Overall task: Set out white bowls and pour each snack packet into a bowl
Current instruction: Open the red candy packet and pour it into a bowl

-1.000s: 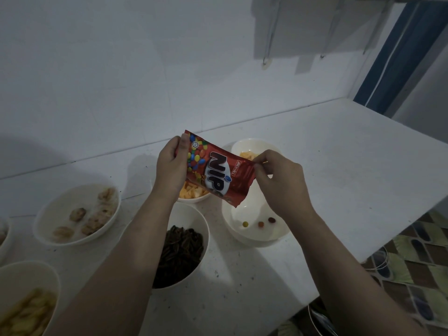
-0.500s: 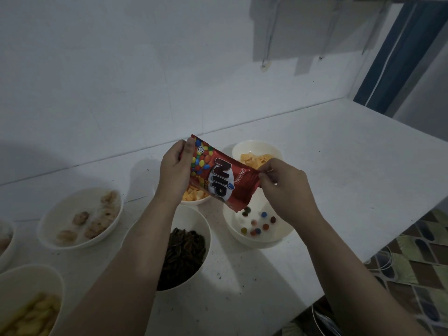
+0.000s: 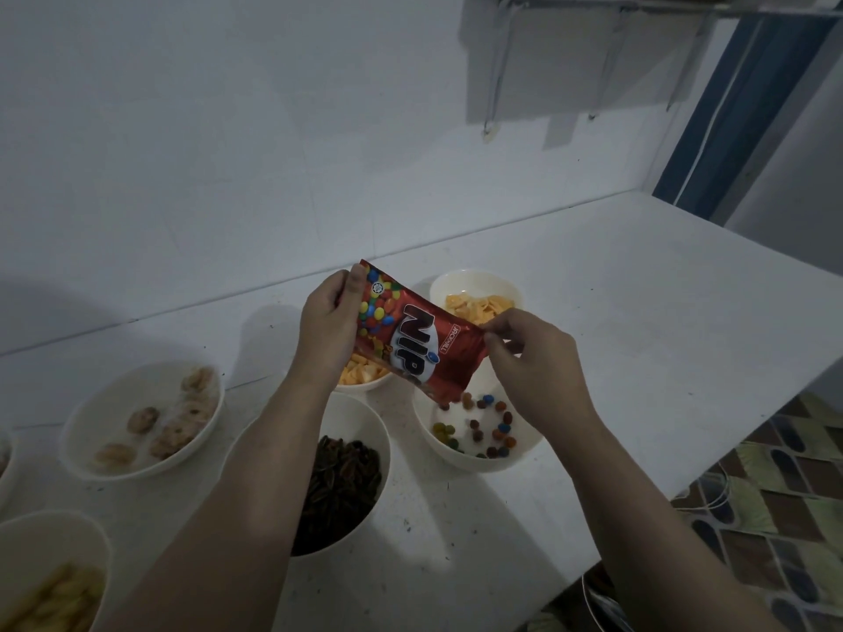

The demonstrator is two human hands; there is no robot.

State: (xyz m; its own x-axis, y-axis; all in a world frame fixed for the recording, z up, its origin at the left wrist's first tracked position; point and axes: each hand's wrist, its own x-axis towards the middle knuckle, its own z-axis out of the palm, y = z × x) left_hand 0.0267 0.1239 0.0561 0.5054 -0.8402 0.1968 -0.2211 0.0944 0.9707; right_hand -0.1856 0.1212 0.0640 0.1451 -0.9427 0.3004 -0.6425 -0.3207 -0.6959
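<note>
Pretty dim shot overall, bluish cast. The white table (image 3: 638, 312) is catching the most light – brightest toward its right end, fading darker to its left. Shadows are falling on the wall (image 3: 228, 130) behind it. Edges are bending from the wide lens, and the near-left corner is going soft.

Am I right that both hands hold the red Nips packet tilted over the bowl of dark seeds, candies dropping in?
Not quite. In the head view the left hand and right hand tilt the red Nips packet over the bowl on the right, which holds the coloured candies. The bowl of dark seeds sits beside it, under the left forearm.
</note>
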